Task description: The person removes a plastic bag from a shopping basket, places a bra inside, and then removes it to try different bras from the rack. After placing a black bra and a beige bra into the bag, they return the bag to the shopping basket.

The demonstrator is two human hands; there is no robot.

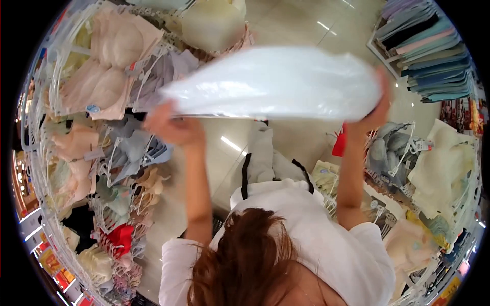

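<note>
A white, shiny plastic bag [275,84] is stretched out level in front of me, slightly blurred by motion. My left hand [176,125] is closed on its lower left corner. At the bag's right end, my right hand [375,109] grips the edge, with the fingers partly behind the plastic. Both forearms reach forward from white sleeves. Whatever lies inside or behind the bag is hidden.
Racks of bras and underwear on hangers [109,86] line the left side. More hanging garments [441,166] are on the right. Folded or hung cloths [434,56] fill a rack at the top right. Glossy floor tiles [291,25] run between them.
</note>
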